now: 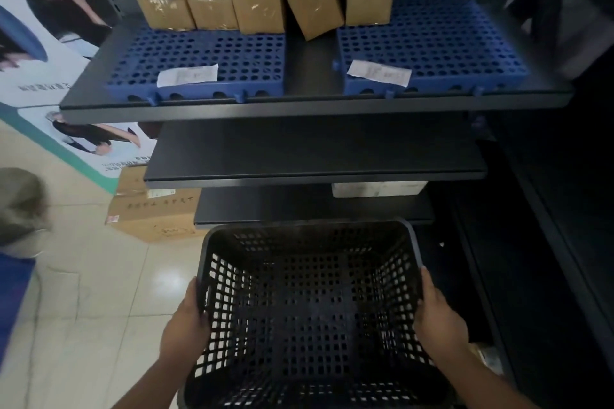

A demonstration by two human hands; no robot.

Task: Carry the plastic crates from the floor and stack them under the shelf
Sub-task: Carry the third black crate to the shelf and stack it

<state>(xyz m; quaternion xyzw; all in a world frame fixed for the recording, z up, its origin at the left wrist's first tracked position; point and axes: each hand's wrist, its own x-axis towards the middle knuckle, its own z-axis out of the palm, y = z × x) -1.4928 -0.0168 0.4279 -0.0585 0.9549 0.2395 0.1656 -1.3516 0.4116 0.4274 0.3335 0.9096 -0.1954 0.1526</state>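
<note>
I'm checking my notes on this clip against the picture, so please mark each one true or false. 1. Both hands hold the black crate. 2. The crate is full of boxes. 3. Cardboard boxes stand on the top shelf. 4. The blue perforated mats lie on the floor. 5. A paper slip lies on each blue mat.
1. True: the left hand and right hand each have a grip on opposite sides of the black crate.
2. False: the crate is empty; its mesh bottom shows.
3. True: cardboard boxes stand at the back of the top shelf.
4. False: the blue mats lie on the top shelf.
5. True: one paper slip lies on each mat.
</note>
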